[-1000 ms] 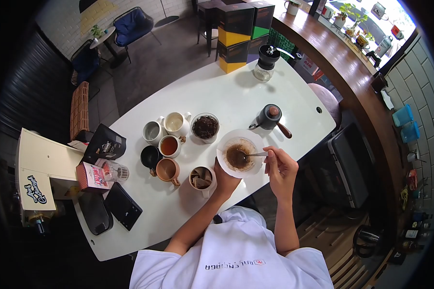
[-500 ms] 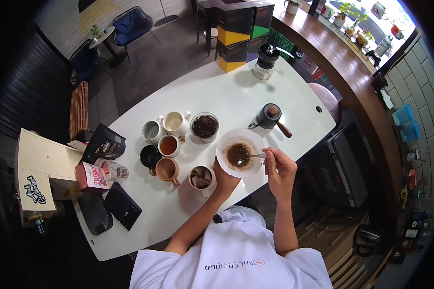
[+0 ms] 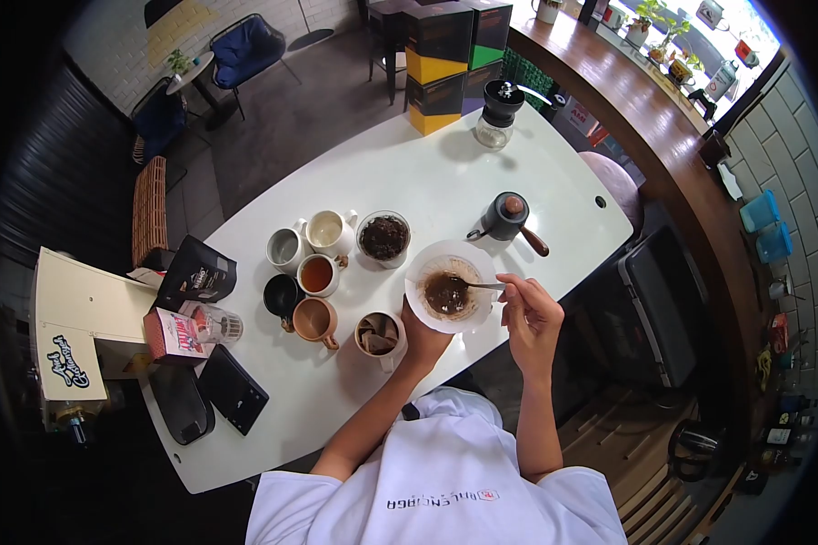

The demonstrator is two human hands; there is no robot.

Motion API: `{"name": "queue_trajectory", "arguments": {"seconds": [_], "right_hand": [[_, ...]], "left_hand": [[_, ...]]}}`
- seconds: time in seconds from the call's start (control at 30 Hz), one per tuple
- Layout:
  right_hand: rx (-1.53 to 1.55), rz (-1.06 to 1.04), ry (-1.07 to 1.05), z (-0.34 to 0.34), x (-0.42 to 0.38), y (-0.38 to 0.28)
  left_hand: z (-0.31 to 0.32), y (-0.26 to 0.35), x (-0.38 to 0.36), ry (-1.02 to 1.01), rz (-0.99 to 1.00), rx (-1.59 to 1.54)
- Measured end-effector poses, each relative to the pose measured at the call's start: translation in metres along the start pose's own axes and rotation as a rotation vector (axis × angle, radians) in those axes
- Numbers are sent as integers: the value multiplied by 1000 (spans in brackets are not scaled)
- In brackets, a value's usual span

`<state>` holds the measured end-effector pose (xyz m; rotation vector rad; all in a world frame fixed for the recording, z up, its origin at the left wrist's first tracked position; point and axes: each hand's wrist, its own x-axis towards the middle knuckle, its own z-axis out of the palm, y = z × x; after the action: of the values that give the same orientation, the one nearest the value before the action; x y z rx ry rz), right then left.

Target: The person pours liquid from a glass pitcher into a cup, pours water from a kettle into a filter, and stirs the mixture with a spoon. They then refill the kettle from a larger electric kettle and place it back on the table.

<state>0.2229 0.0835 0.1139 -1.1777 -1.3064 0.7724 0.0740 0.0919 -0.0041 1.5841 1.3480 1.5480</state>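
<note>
A white paper coffee filter (image 3: pixel 424 270) with wet brown coffee (image 3: pixel 445 296) in it is at the table's near edge. My left hand (image 3: pixel 427 338) is wrapped round the vessel under the filter, which the paper rim mostly hides. Between the thumb and fingers of my right hand (image 3: pixel 531 318) is a metal spoon (image 3: pixel 489 286), its bowl dipped in the coffee. Just left of my left hand stands a white mug (image 3: pixel 388 361) of brown folded pieces. Behind the filter is a glass bowl (image 3: pixel 407 254) of dark, loose material.
Several mugs cluster at the left, one (image 3: pixel 317 273) with amber liquid. A dark pot with a wooden handle (image 3: pixel 535 242) and a hand grinder (image 3: pixel 498 113) stand farther back. Stacked boxes (image 3: pixel 438 54), a black pouch (image 3: pixel 196 270), a tipped clear cup (image 3: pixel 218 322) and a phone (image 3: pixel 233 389) are around.
The spoon has shifted slightly in the coffee, and the liquid's surface looks lighter and more stirred. My right hand has moved a little to the right; my left hand keeps its hold.
</note>
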Motion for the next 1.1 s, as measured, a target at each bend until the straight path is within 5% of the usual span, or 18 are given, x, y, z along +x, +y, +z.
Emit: {"name": "queue_trajectory", "arguments": {"seconds": [1.0,1.1], "right_hand": [[-60,-89,-63,-1,3,-6],[-55,-115,-33,-2,4,-5]], "left_hand": [[0,0,-1,18,-44,-12],[-2,-1,0,-27,127,176]]}}
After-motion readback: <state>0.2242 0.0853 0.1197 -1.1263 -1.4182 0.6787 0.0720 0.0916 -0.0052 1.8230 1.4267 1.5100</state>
